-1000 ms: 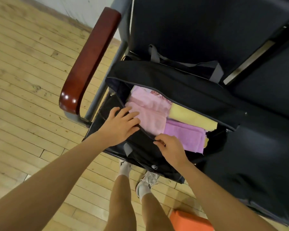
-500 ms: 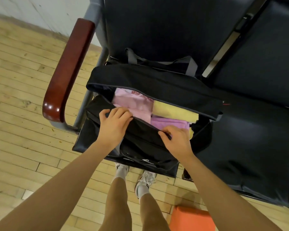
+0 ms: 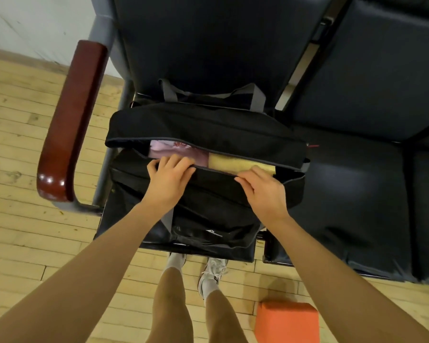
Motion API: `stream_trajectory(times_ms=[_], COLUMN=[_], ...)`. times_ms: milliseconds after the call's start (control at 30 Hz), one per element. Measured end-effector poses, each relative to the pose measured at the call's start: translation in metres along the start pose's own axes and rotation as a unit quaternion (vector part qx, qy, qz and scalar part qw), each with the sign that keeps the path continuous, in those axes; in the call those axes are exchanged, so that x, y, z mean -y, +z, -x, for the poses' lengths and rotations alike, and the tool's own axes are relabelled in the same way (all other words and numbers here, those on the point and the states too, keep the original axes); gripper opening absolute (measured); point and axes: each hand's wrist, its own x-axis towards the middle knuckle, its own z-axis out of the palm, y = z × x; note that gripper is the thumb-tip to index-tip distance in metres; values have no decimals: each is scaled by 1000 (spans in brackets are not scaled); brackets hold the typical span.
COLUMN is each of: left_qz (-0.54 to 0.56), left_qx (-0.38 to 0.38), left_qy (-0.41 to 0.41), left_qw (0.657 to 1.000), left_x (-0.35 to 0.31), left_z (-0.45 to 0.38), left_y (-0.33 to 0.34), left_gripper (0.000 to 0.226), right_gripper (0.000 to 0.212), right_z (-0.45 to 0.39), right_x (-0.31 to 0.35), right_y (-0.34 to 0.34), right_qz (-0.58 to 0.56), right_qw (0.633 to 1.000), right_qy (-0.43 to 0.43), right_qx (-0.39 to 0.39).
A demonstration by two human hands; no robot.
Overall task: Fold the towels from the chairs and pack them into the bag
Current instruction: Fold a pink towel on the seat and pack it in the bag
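Observation:
A black duffel bag [image 3: 208, 129] sits on the left chair seat, its top opening narrowed to a slit. Through the slit show a folded pink towel [image 3: 176, 151] on the left and a folded yellow towel [image 3: 235, 162] on the right. My left hand [image 3: 170, 178] grips the near edge of the opening at its left part, fingers curled over the rim. My right hand [image 3: 263, 186] pinches the same near edge further right, just in front of the yellow towel. Both edges of the opening lie close together.
The dark padded chair has a red-brown wooden armrest [image 3: 70, 120] on the left and a second dark seat [image 3: 357, 194] joined on the right. An orange block [image 3: 286, 320] lies on the wooden floor by my feet. A white wall runs behind.
Both hands have pulled the bag's near flap up and away from me, narrowing the opening. The purple towel is now hidden; only strips of pink and yellow show.

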Motion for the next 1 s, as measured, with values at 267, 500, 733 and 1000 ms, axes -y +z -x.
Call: stream_trajectory(times_ms=[267,500,733,1000], left_qz=[-31,-52,-161,-199], left_qx=[-146,-79,34,136], left_qy=[26,80,186,163], left_qw=[988,992,969,957], left_x=[15,48,87,26], left_z=[-60,-93,-98,-93], left_y=[-10,7,19,37], left_gripper=[25,25,34,48], right_gripper=[23,14,11,20], right_z=[-61,-92,-87,-62], right_x=[13,6,-2,-29], right_y=[12,48,86,71], right_qz=[-41,-27,24,-14], right_qw=[992,976,984,988], right_qy=[109,214,173,148], right_qx=[-47,22,19,46])
